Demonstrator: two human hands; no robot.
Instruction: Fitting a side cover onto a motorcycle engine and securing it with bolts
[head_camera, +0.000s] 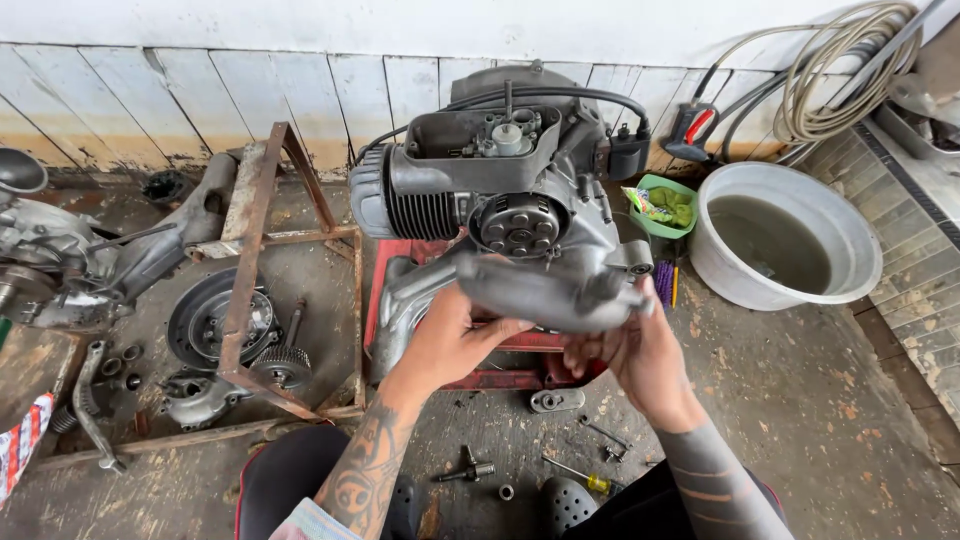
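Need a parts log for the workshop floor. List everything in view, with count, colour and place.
engine: one, grey, centre, on a red stand
metal cover: one, grey, held in front of the engine
red stand: one, red, under the engine
basin: one, white, murky water inside, right
green bowl: one, green, between engine and basin
hose coil: one, beige, top right by the wall
rusty frame: one, brown, left of the engine
round drum part: one, dark, inside the frame
gear shaft: one, grey, beside the drum part
screwdriver: one, yellow handle, on the floor, near the person
left hand: one, gripping the cover's left end
right hand: one, under the cover's right end
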